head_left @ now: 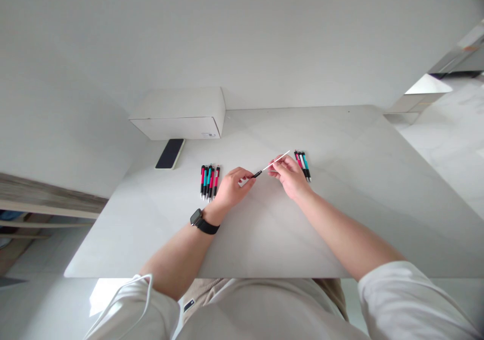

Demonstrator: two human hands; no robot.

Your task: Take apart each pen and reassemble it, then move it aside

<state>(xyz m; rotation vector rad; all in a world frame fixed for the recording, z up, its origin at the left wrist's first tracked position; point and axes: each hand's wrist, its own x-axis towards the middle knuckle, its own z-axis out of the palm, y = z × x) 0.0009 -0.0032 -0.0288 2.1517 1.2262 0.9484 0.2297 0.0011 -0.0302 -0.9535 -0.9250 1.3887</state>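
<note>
My left hand (235,186) is closed around a pen barrel (257,174), whose black end points to the upper right. A white part of it shows between the fingers. My right hand (289,175) pinches a thin white pen refill (282,156) between thumb and fingers. The refill's lower end meets the black end of the barrel; I cannot tell how far inside it sits. Left of my left hand lies a row of several pink, teal and black pens (209,183). A smaller group of pens (303,165) lies just beyond my right hand.
A long white box (176,127) stands against the wall at the back left of the white table (264,239). In front of it lies a phone (170,154) with a dark screen. A wooden shelf (45,199) is at the far left, beyond the table edge.
</note>
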